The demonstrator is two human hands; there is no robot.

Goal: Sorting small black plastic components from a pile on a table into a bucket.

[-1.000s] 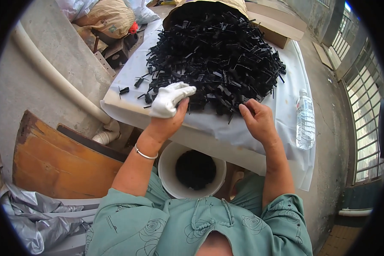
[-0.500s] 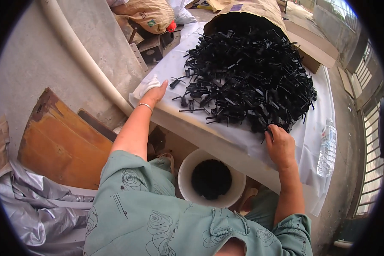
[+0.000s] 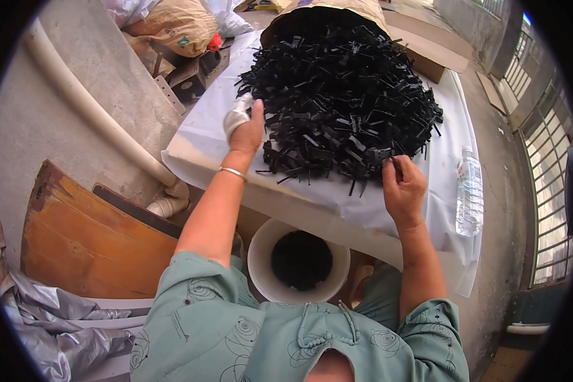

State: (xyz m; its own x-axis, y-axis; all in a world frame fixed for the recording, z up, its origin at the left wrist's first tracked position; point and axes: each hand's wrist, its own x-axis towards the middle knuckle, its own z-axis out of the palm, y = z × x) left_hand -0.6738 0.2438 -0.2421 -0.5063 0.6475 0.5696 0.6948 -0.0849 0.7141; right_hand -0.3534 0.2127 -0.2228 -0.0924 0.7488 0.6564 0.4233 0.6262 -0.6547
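A large heap of small black plastic parts (image 3: 347,108) with thin prongs covers the middle of a white-sheeted table (image 3: 197,137). At the heap's left edge is my left hand (image 3: 243,127), its fingers wrapped in white material and its thumb standing apart. The hand appears open and touches or nearly touches the outer parts; its fingertips are partly hidden. My right hand (image 3: 405,190), at the near right edge of the heap, pinches a small black plastic part (image 3: 396,165) between thumb and fingers. The parts spill from a brown sack (image 3: 363,11) behind.
Below the table edge, between my legs, stands a white bucket (image 3: 256,274) with black contents. A clear plastic bottle (image 3: 469,194) lies on the table's right side. A cardboard flap (image 3: 430,41) is behind it. An orange-brown board (image 3: 89,235) and a pale pipe (image 3: 89,102) are at left.
My left hand has moved inward against the heap, and the loose parts at its left edge are now pushed in. My right hand has drawn slightly off the heap with a part. The view has shifted.
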